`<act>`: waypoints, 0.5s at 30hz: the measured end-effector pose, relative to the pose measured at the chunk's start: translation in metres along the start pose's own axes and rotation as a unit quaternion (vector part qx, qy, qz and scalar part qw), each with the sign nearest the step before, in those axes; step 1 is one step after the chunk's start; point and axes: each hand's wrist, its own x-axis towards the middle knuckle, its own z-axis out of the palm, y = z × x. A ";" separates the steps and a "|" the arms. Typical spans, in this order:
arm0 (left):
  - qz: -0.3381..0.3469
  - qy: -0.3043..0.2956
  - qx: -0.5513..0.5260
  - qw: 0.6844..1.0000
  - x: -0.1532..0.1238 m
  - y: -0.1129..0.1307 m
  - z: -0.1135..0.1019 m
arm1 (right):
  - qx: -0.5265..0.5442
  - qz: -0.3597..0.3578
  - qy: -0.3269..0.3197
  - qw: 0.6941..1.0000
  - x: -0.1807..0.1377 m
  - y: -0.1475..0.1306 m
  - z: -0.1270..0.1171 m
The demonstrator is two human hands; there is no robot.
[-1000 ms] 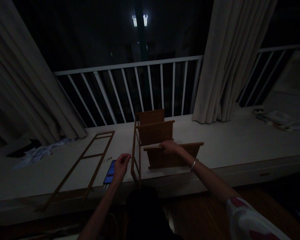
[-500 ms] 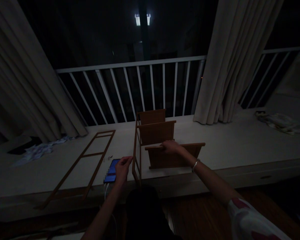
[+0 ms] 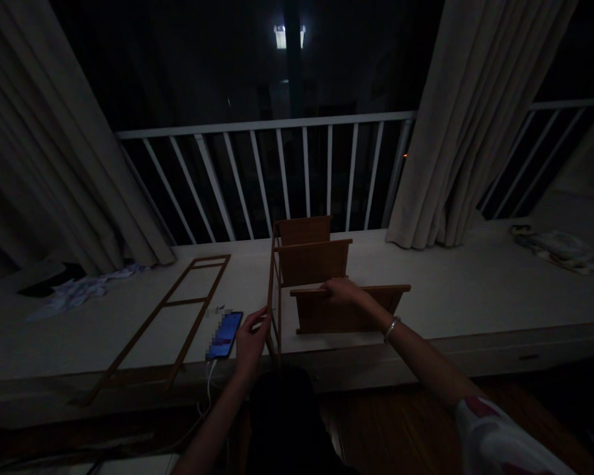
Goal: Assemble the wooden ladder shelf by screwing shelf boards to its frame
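A brown wooden side frame (image 3: 271,274) stands on edge on the white ledge, with two wooden shelf boards, the far one (image 3: 304,231) and the middle one (image 3: 313,264), reaching out from it to the right. My left hand (image 3: 251,340) grips the near part of the frame between thumb and fingers. My right hand (image 3: 340,290) is closed over the top rail of the nearest shelf board (image 3: 361,313), which is upright, its left end a little apart from the frame. A second ladder-like wooden frame (image 3: 184,302) lies flat to the left.
A lit phone (image 3: 226,335) with a white cable (image 3: 210,382) lies left of my left hand. White railing (image 3: 304,123) and curtains (image 3: 440,145) border the ledge (image 3: 455,290) at the back. Cloth (image 3: 557,247) lies far right, papers (image 3: 86,287) far left.
My left hand has shifted right, away from over the phone, and its fingers have come round the frame. My right hand keeps its hold on the shelf board.
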 end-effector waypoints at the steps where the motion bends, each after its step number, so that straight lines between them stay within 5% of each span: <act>1: 0.003 -0.004 0.004 1.000 -0.001 0.001 0.000 | 0.000 0.000 0.000 1.000 0.000 0.000 0.000; 15: 0.029 -0.007 0.008 1.000 -0.002 0.003 0.003 | -0.028 -0.031 0.040 0.998 -0.004 -0.010 -0.003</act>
